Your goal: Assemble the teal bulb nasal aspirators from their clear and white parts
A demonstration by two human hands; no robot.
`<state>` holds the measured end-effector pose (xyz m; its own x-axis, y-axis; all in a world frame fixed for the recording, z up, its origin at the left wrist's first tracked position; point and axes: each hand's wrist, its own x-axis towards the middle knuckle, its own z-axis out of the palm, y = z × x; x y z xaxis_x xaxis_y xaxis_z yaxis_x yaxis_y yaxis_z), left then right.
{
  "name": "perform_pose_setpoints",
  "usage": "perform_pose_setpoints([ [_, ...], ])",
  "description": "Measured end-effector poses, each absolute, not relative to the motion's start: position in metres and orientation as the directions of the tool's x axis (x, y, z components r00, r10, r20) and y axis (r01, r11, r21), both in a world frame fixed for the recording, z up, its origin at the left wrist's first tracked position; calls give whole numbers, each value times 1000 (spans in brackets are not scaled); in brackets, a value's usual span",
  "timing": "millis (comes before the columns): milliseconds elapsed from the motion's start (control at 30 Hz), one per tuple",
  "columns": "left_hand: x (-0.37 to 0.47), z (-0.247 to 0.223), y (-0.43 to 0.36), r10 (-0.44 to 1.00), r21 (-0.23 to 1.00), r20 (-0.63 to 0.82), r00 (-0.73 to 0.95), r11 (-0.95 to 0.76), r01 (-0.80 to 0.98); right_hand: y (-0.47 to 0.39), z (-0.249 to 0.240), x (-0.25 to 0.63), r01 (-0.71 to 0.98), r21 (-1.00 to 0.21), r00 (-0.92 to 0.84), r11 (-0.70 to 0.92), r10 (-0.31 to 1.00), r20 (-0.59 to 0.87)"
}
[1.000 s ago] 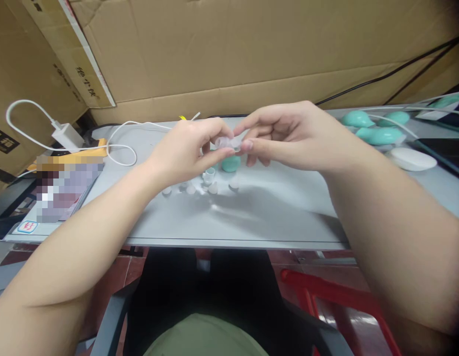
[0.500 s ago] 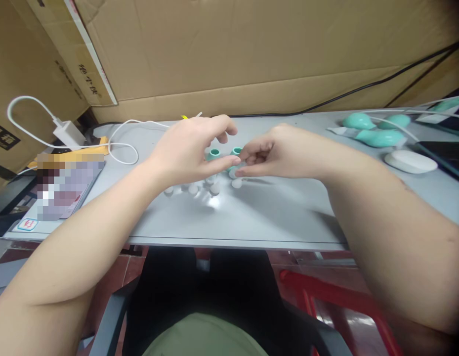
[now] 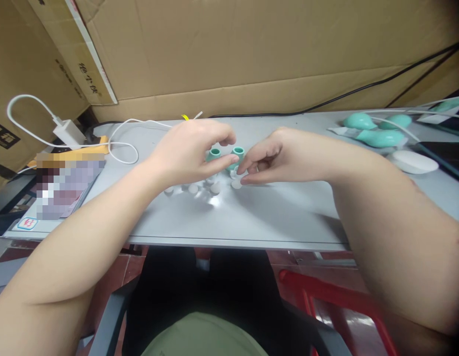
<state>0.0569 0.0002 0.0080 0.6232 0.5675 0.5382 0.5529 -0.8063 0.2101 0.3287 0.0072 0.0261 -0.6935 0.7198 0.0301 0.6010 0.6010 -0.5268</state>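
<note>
My left hand [image 3: 199,151] hovers over the table with thumb and fingers apart. It partly covers a teal piece with a round open neck [image 3: 215,153]. A second teal open-necked piece [image 3: 238,150] stands at its thumb tip; whether they touch I cannot tell. My right hand [image 3: 266,158] is at the right of that piece, thumb and index finger a little apart. Their tips are beside a small whitish disc-ended piece [image 3: 236,184], with no clear grip on it. More such whitish pieces stand to the left, among them one piece [image 3: 215,189] and another [image 3: 192,189].
Teal bulb-shaped items [image 3: 381,137] and a white rounded object [image 3: 414,161] lie at the right. On the left are a phone [image 3: 71,190], a yellow bar [image 3: 71,155], a white charger [image 3: 69,134] and its cable [image 3: 123,162]. Cardboard [image 3: 251,54] walls the back.
My right hand has shifted slightly right and toward me, its fingertips now lower beside the whitish piece and its thumb and index finger away from my left thumb. The left hand has barely moved.
</note>
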Motion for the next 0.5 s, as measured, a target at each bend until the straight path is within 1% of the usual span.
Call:
perform_pose_setpoints([
  [133, 57, 8, 0, 566, 196, 537, 626, -805, 560, 9, 22, 328, 578, -483, -713, 658, 695, 93],
  [267, 57, 8, -1, 555, 188, 537, 635, -813, 551, 11, 19, 328, 577, -457, -745, 677, 665, 46],
  [333, 57, 8, -2, 546, 195, 542, 639, -821, 536, 9, 22, 328, 590, -467, -741, 659, 671, 11],
  [433, 58, 10, -6, 541, 245, 540, 645, -834, 494, 1, 32, 328, 562, -552, -721, 615, 692, 37],
  [500, 62, 11, -10, 560, 314, 524, 642, -827, 466, -5, 36, 326, 473, -651, -706, 593, 697, 123],
])
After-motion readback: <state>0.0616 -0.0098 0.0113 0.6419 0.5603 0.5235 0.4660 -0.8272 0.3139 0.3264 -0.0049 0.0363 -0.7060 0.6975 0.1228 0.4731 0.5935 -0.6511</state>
